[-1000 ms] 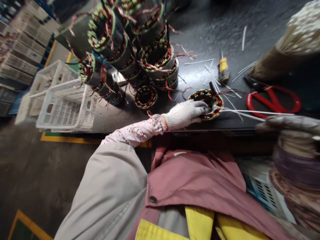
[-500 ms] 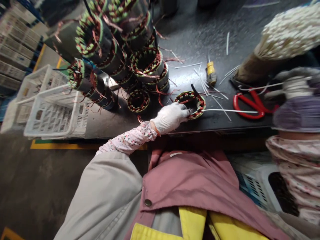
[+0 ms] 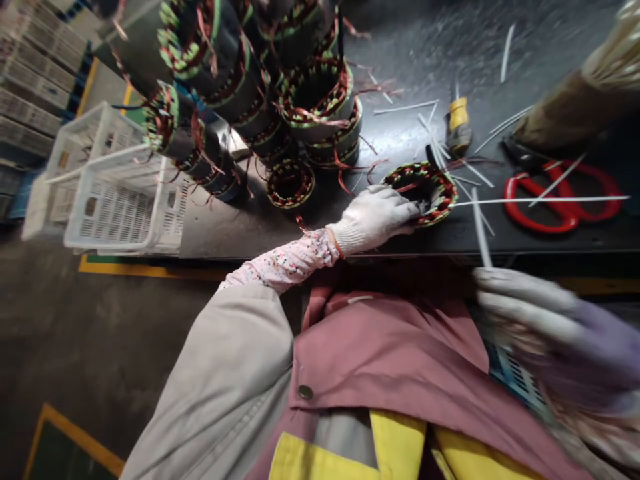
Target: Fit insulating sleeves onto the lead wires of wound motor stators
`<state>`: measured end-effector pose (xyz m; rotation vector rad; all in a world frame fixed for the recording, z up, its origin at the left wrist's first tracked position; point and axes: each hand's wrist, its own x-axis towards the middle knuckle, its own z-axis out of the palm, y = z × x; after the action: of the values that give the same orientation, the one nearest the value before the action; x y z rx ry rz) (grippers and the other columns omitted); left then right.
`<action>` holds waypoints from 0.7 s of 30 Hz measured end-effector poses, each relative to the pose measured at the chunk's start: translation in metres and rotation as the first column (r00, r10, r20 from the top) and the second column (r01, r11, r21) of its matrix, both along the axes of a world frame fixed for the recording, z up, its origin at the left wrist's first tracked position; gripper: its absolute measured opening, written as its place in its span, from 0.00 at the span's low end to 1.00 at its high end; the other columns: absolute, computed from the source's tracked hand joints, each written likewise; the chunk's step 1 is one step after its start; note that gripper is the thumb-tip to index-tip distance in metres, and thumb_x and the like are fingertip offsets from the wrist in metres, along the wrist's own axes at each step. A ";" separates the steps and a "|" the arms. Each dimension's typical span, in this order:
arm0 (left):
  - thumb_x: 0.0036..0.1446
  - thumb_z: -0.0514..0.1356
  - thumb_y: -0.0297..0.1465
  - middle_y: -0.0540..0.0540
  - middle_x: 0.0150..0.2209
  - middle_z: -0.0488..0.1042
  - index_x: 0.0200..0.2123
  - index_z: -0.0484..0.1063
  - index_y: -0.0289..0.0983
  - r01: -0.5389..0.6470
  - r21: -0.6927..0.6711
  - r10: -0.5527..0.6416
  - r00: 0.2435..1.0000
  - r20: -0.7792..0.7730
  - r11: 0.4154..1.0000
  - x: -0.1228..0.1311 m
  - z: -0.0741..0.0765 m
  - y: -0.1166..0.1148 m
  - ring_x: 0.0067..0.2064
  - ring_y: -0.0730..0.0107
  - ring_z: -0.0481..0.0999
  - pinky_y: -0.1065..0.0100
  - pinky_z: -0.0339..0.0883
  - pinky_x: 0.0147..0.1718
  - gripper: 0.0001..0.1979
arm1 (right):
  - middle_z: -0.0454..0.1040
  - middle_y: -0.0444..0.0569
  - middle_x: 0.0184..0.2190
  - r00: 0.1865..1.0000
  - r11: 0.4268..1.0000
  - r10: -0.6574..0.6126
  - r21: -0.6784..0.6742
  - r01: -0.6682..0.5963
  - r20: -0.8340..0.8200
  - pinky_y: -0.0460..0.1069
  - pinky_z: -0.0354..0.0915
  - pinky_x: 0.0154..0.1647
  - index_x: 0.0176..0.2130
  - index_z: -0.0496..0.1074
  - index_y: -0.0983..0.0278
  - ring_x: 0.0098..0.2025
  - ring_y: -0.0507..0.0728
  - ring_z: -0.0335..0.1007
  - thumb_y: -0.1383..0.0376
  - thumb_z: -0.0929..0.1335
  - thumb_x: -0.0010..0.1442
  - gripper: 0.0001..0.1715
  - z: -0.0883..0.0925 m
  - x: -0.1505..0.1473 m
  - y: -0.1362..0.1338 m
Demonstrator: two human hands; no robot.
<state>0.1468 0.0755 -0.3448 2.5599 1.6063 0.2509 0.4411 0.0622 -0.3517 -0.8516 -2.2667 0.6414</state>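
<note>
My left hand (image 3: 377,217), in a white knit glove, grips the near left rim of a wound motor stator (image 3: 441,203) at the table's front edge. Copper wires and green insulation ring its opening, and its far side carries a short black piece. A long thin white tube (image 3: 565,199) runs rightward from the stator's right side. My right hand (image 3: 530,307), gloved and blurred, is closed around the lower end of a short white tube (image 3: 481,230) held upright in front of the table. Red-handled scissors (image 3: 543,217) lie beyond this hand.
Stacked stators (image 3: 320,100) crowd the left of the table, with a single small stator (image 3: 291,185) before them. A yellow-and-black screwdriver (image 3: 459,127) lies among loose white tubes. White plastic crates (image 3: 120,207) stand left; a wrapped bundle (image 3: 565,100) lies at right.
My right hand has come down and left from beside the bundle and now holds a short white tube. The scissors show fully. My left hand stays on the stator; the whole view has shifted.
</note>
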 end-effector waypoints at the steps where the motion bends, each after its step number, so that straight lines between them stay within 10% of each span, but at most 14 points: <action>1: 0.65 0.54 0.39 0.43 0.49 0.78 0.52 0.73 0.38 -0.008 -0.001 0.008 1.000 0.016 1.000 0.000 -0.001 0.001 0.52 0.61 0.74 0.59 0.62 0.56 0.18 | 0.77 0.43 0.48 0.999 0.999 0.029 -0.028 -0.030 -0.040 0.53 0.76 0.47 0.51 0.72 0.40 0.47 0.56 0.76 0.62 0.68 0.61 0.21 -0.001 -0.006 -0.014; 5: 0.62 0.58 0.39 0.41 0.49 0.77 0.55 0.70 0.36 -0.084 -0.031 0.085 0.996 0.022 0.996 0.001 -0.001 0.001 0.51 0.60 0.74 0.59 0.61 0.56 0.21 | 0.75 0.42 0.52 0.989 0.996 0.070 -0.054 -0.077 -0.128 0.51 0.76 0.50 0.57 0.68 0.40 0.48 0.55 0.76 0.74 0.68 0.57 0.36 -0.004 -0.021 -0.043; 15: 0.57 0.63 0.33 0.41 0.51 0.77 0.62 0.64 0.36 -0.046 -0.133 0.043 0.999 -0.025 0.990 -0.001 0.008 0.005 0.53 0.58 0.74 0.58 0.61 0.59 0.29 | 0.79 0.50 0.46 0.973 0.992 0.103 -0.045 -0.115 -0.207 0.45 0.74 0.47 0.47 0.73 0.57 0.45 0.52 0.77 0.75 0.68 0.57 0.19 -0.020 -0.053 -0.033; 21: 0.60 0.61 0.36 0.39 0.53 0.76 0.63 0.61 0.32 -0.110 -0.053 0.114 0.991 0.077 0.993 0.005 -0.003 0.003 0.56 0.60 0.73 0.60 0.60 0.61 0.30 | 0.80 0.48 0.41 0.944 0.994 -0.050 0.075 0.078 -0.325 0.46 0.74 0.45 0.40 0.76 0.60 0.42 0.53 0.78 0.70 0.69 0.58 0.09 -0.044 -0.095 -0.001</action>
<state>0.1516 0.0787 -0.3476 2.3961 1.7072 0.3153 0.3457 0.0612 -0.3960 -0.7170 -1.9481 0.6001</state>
